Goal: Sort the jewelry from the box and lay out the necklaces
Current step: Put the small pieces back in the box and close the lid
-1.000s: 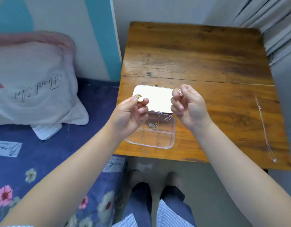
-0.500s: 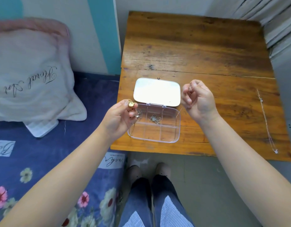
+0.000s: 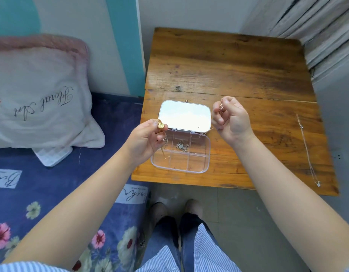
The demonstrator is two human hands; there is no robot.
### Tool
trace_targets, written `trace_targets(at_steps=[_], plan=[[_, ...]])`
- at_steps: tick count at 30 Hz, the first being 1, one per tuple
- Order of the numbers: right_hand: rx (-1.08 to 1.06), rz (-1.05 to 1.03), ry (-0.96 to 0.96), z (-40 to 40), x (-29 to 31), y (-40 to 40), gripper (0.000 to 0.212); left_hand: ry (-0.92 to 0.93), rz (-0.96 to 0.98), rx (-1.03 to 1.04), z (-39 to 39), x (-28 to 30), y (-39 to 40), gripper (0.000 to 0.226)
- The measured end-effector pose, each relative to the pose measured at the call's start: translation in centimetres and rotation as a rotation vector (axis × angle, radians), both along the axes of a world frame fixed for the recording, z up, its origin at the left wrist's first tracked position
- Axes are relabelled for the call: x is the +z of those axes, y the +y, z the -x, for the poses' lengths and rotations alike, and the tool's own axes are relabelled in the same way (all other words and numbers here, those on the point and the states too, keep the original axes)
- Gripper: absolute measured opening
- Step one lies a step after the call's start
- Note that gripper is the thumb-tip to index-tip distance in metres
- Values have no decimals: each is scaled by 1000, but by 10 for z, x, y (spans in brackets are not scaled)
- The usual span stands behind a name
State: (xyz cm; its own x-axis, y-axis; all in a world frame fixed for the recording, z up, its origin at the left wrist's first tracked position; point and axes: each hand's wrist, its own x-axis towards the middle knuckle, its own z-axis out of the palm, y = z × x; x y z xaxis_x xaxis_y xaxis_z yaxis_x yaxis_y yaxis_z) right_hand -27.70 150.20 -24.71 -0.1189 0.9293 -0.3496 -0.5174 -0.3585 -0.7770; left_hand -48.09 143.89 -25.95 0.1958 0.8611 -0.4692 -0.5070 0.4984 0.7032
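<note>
Head view, looking down past both forearms onto a wooden bench [image 3: 238,71] set in a room corner. Near the bench's front-left corner, a clear plastic jewelry box [image 3: 181,154], divided into compartments, lid [image 3: 184,116] swung open and lying flat toward the back. In the back middle compartment, a small tangle of silver chain [image 3: 181,146]; front compartments apparently bare.

Left hand [image 3: 145,141] raised over the box's left edge, thumb and fingers pinched shut on a gold pendant [image 3: 161,125], thin gold chain [image 3: 163,149] trailing down from the grip toward the left compartments. Right hand [image 3: 231,119] raised over the bench just right of the lid, fingers curled closed around a small rose-gold piece [image 3: 221,104] at the fingertips; a fine strand hanging from it toward the box's back-right corner, too thin to follow fully.

Along the bench's right edge, a silver necklace [image 3: 307,150] laid out straight, front to back, small pendant at the front end, well apart from the box.

Left of the bench, a bed with a blue floral sheet [image 3: 58,193] and a white pillow [image 3: 38,95] with script lettering. Below, striped trouser legs and feet on a tiled floor [image 3: 228,213].
</note>
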Motion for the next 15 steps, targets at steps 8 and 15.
trace_targets(at_steps=[8, 15], plan=[[30, 124, -333, -8, -58, 0, 29, 84, 16, -17, 1, -11, 11, 36], [483, -388, -1345, -4, -115, -11, 11, 843, 58, -361, -9, -62, 1, 31]])
